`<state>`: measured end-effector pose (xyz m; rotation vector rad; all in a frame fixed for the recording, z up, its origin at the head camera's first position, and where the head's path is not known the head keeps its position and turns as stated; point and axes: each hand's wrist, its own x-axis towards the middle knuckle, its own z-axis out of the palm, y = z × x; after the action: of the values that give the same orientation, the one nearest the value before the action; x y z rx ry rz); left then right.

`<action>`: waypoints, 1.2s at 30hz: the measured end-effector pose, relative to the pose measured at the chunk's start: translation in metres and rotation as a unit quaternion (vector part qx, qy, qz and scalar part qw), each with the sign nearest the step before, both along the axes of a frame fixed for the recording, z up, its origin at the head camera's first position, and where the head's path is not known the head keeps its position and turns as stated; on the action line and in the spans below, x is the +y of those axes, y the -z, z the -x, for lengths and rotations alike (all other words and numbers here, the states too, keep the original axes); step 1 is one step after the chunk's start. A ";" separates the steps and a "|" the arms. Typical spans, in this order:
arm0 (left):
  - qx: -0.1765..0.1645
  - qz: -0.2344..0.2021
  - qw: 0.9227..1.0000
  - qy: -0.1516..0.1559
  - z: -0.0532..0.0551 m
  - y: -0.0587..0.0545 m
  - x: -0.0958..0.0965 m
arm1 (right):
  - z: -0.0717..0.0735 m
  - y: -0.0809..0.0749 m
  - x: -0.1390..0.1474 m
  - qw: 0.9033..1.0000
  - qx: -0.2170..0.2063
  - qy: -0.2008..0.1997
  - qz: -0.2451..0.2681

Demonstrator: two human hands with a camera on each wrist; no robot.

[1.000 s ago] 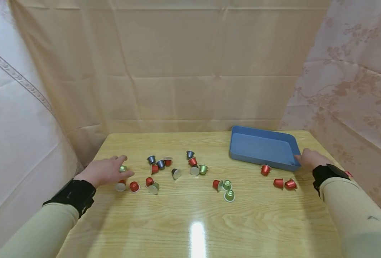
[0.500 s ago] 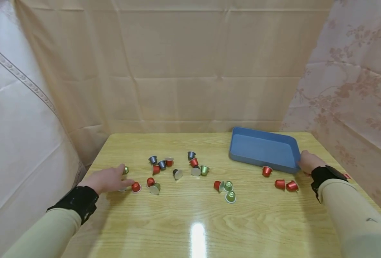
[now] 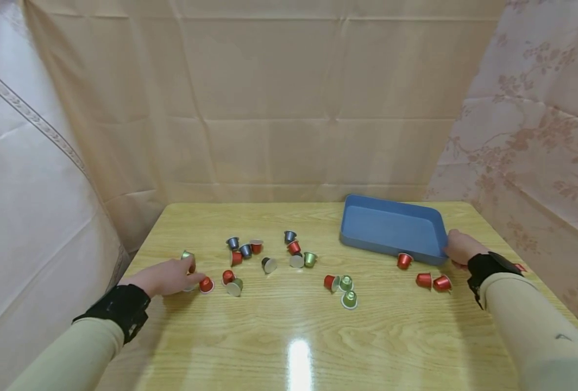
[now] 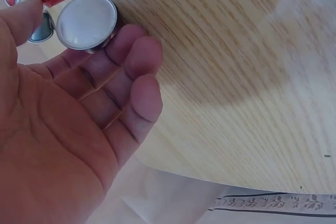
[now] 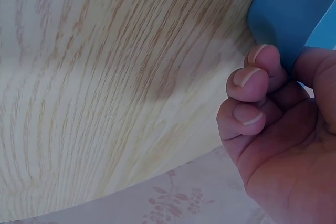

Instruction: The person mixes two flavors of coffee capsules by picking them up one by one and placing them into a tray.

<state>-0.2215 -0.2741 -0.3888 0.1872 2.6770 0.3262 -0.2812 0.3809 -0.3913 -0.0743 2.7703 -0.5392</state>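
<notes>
Blue tray [image 3: 391,225] pinched by right hand [image 3: 465,248]

The tray lies toward the far right of the bench [image 3: 250,336], gripped at its near-right corner. The left hand [image 3: 164,277], relaxed, thumb apart, is at a silver-lidded capsule [image 4: 86,22]; a red capsule [image 3: 206,283] stands just beside.

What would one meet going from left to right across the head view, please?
Beige left sleeve, left hand, lone black capsule with round pale lid, rightmost dark-blue metallic capsule, rectangular blue tray, right hand, beige right sleeve.
</notes>
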 end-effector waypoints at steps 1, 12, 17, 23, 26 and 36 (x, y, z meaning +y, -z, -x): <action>-0.001 -0.003 1.000 0.003 0.000 0.000 0.000 | 0.001 0.000 -0.001 1.000 -0.001 -0.002 0.000; 0.030 -0.002 0.999 0.042 0.002 0.005 -0.001 | 0.005 -0.001 -0.013 1.000 -0.017 -0.016 -0.013; 0.032 -0.001 0.999 0.042 0.003 0.005 0.002 | 0.006 0.000 -0.019 0.999 -0.014 -0.033 -0.006; 0.047 -0.006 0.998 0.051 0.003 0.004 0.003 | 0.009 0.001 -0.025 0.998 -0.002 -0.066 -0.010; 0.057 -0.013 0.997 0.051 0.003 0.001 0.004 | 0.009 0.000 -0.028 0.998 -0.006 -0.067 -0.003; 0.083 -0.063 0.994 0.034 0.011 -0.018 0.009 | 0.006 -0.002 -0.040 0.997 -0.028 -0.065 -0.010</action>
<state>-0.2326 -0.2646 -0.3712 0.3575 2.8075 0.4768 -0.2867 0.3413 -0.3888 -0.2293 2.6935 -0.4713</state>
